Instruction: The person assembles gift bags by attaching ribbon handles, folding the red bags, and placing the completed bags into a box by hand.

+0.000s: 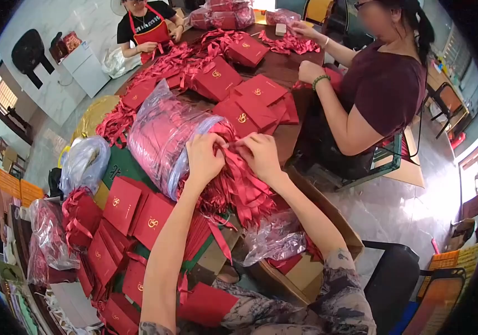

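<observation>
My left hand (pixel 203 159) and right hand (pixel 261 155) both pinch closed on red ribbons (pixel 239 187) spilling from the bag (pixel 161 139), teasing one loose; envelopes (pixel 122 204) stacked alongside.

ribbons (pixel 239 187): glossy satin cloth | bag (pixel 158 139): clear shiny plastic

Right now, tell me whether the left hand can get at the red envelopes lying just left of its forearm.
Probably yes. The left hand is pinching red ribbons at the mouth of the plastic bag, but the red envelopes lie uncovered beside its forearm, with nothing between; it would only need to let the ribbons go.
</observation>
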The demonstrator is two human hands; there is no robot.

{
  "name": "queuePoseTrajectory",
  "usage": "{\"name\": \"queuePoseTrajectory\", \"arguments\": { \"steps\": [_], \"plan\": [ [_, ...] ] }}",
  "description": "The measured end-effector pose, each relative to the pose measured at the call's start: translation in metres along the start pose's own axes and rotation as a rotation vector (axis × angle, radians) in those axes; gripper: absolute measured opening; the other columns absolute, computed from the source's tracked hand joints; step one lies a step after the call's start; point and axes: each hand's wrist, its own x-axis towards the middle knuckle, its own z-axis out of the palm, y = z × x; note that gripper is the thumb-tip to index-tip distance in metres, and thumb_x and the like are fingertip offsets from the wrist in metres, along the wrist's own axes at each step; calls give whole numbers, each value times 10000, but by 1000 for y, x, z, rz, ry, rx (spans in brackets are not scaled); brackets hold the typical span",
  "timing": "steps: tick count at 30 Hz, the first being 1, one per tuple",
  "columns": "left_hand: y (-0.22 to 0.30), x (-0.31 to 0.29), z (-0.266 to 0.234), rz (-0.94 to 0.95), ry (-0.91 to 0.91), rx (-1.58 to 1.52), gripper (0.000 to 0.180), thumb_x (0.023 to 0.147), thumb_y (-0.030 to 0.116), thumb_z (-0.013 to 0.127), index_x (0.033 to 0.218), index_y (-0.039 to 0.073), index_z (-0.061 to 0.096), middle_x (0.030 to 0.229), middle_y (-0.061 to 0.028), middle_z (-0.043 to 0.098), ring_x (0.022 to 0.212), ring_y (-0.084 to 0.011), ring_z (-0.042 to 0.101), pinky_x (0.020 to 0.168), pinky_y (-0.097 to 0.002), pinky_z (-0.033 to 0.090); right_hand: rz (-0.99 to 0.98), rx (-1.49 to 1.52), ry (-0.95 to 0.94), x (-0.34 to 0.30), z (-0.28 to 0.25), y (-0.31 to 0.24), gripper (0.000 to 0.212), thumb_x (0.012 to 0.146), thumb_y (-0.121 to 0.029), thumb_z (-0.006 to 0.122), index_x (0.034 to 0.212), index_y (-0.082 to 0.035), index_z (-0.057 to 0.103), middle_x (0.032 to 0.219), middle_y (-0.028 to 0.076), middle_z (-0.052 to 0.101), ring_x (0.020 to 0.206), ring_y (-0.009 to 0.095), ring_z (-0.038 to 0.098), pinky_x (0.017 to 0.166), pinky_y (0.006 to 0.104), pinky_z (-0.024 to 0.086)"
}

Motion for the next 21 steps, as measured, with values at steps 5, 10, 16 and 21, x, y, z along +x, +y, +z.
{"name": "queuePoseTrajectory", "arguments": {
  "steps": [5, 10, 16, 21],
  "plan": [
    [-4, 8, 18, -103, 463, -194, 154, 840, 199, 714, 858, 56, 659, 793, -134, 665, 742, -337, 628, 686, -422, 480, -18, 99, 178, 2, 5, -11, 96, 832, -77, 695, 918, -35, 693, 905, 128, 651, 791, 344, 646, 682, 436, 501],
    [-1, 10, 14, -180, 356, -208, 165, 850, 205, 715, 885, 49, 675, 816, -150, 667, 756, -323, 652, 697, -398, 495, -6, -8, 41, -23, -8, -28, 425, 718, -235, 802, 1057, -79, 599, 1023, 100, 547, 967, 300, 558, 828, 418, 432],
    [6, 9, 15, -184, 328, -282, 118, 859, 158, 696, 885, 45, 672, 844, -154, 679, 774, -336, 660, 702, -397, 499, -79, -338, -44, -45, 2, -31, 221, 771, -157, 725, 946, -96, 606, 906, 90, 548, 908, 282, 542, 797, 402, 433],
    [5, 8, 20, -27, 330, -116, 75, 823, 85, 677, 888, 47, 677, 861, -168, 683, 808, -373, 664, 712, -418, 503, -52, -177, 9, -61, -22, -58, 130, 820, -106, 681, 909, -78, 590, 849, 114, 540, 844, 306, 553, 747, 404, 444]
  ]
}}
